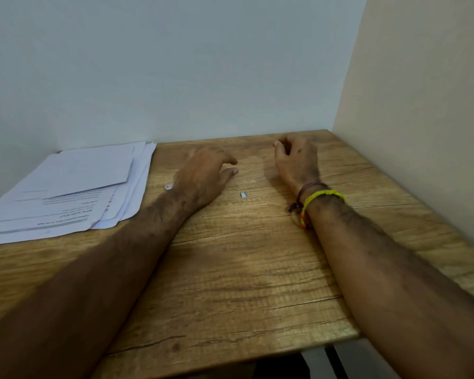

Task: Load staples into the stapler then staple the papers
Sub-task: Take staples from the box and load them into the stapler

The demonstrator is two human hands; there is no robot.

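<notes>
A loose stack of printed white papers lies at the left of the wooden table, fanned out and overlapping. A small silver staple strip rests on the table between my two hands. My left hand lies palm down to the left of the strip, fingers slightly spread, holding nothing I can see. A small white scrap pokes out at its left edge. My right hand rests on its side further back, fingers curled inward; I cannot see whether anything is inside. No stapler is in view.
The table sits in a corner, with a pale wall behind it and a cream wall on the right. My right wrist wears a yellow bracelet and a dark thread band. The table's front edge runs along the bottom.
</notes>
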